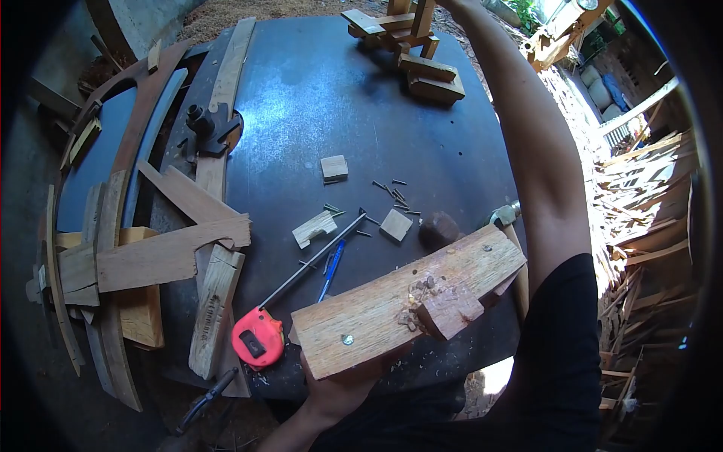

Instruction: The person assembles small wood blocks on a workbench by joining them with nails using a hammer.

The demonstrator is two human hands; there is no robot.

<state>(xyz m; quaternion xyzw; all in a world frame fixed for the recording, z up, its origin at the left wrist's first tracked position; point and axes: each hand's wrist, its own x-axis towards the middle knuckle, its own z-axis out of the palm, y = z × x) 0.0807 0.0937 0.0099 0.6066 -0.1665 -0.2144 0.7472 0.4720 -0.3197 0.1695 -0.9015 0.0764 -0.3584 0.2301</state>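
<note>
My left hand (pixel 335 388) grips a thick wooden board (pixel 376 309) from below at its near left end; the fingers are partly hidden behind it. The board is tilted up off the table, with metal screw or nail heads near both ends. A small wooden block (pixel 452 313) projects from its middle, with wood chips around it. My right arm (pixel 535 128) stretches to the top of the view; my right hand (pixel 452 4) is cut off at the edge beside a wooden assembly (pixel 414 45), and its fingers do not show.
The dark metal table (pixel 294 113) carries several nails (pixel 399 196), small wood pieces (pixel 395 224), a blue pen (pixel 331 271) and a red tape measure (pixel 257 337) with its tape out. A hammer (pixel 506 215) lies partly behind the board. Wood scraps (pixel 151 260) pile up at left; pliers (pixel 207 399) are below.
</note>
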